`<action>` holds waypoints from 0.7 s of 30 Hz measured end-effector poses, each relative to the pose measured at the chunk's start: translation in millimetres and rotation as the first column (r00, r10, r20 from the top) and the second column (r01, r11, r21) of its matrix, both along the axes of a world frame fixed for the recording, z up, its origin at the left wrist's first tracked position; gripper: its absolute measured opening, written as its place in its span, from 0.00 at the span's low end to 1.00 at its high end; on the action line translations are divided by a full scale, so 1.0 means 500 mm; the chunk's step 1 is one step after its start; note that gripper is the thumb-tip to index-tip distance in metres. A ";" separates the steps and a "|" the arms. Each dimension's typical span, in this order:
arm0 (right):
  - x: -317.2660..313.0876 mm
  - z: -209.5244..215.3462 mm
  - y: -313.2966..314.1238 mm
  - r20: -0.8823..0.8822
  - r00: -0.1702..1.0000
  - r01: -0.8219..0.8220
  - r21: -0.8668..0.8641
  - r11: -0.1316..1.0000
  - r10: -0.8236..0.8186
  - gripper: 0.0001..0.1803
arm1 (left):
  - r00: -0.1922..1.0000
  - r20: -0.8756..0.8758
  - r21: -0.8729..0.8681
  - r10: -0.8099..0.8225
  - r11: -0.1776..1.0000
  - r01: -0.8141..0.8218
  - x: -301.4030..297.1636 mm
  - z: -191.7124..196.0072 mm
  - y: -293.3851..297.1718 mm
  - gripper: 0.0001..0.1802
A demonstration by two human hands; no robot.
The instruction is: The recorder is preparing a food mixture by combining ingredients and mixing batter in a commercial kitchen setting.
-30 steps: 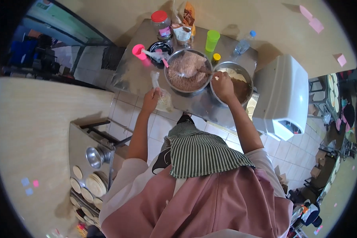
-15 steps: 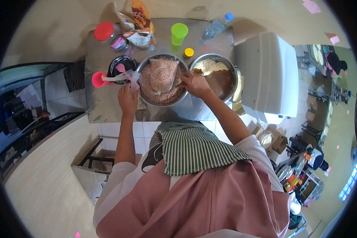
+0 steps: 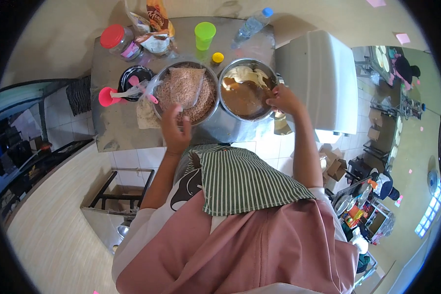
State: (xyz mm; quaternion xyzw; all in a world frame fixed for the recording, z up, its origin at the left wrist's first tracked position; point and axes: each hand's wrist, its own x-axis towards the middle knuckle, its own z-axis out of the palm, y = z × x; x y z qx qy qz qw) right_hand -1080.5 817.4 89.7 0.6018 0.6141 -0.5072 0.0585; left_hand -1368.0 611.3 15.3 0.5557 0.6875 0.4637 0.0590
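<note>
the left hand (image 3: 175, 128) hovers at the near rim of the steel bowl of pinkish-brown crumbs (image 3: 185, 93), its fingers loosely curled and holding nothing that can be seen; their tips sit just short of the clear plastic bag (image 3: 187, 84) that lies slack on the crumbs, directly beyond the fingers. the right hand (image 3: 284, 100) rests at the right rim of the second steel bowl (image 3: 246, 95), which holds brown batter with pale dough at its far side; whether these fingers pinch the rim or a scrap of food cannot be told.

risks, as judged. the bag is limp and open-sided, so a careless lift from one corner would likely tip crumbs over the rim onto the tabletop (image 3: 117, 130). both bowls stand near the front edge of the tabletop, close to the person's apron; a push from either wrist could slide one off. the right hand, if coated in batter, may slip on the smooth rim. left of the left fingers a pink scoop (image 3: 108, 96) and a spatula with a pink handle (image 3: 143, 90) overhang a small black dish (image 3: 134, 74); a sweep of the forearm could flick them away. beyond the bowls a green cup (image 3: 204, 35) and a plastic bottle (image 3: 252, 24) stand well apart from either hand.
</note>
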 end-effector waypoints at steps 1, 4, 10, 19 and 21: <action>0.001 -0.063 -0.006 0.342 0.927 -0.225 0.171 0.959 0.156 0.12 | 0.985 0.114 -0.059 -0.131 0.989 0.138 0.030 -0.007 0.003 0.18; -0.038 -0.034 -0.038 0.645 0.649 -0.621 0.143 0.771 0.403 0.12 | 0.801 0.474 -0.268 -0.365 0.807 0.526 0.101 -0.006 0.008 0.15; -0.008 0.033 -0.024 0.782 0.545 -0.793 0.364 0.488 0.303 0.08 | 0.736 0.663 -0.436 -0.134 0.731 0.526 0.209 -0.170 0.012 0.17; 0.120 -0.050 -0.087 0.715 0.679 -0.516 0.303 0.801 0.167 0.11 | 0.212 0.872 -0.489 0.440 0.786 0.378 0.277 -0.226 0.105 0.11; 0.131 -0.072 -0.142 0.614 0.784 -0.325 0.279 0.904 0.092 0.13 | 0.273 0.887 -0.452 0.373 0.821 0.349 0.278 -0.261 0.094 0.09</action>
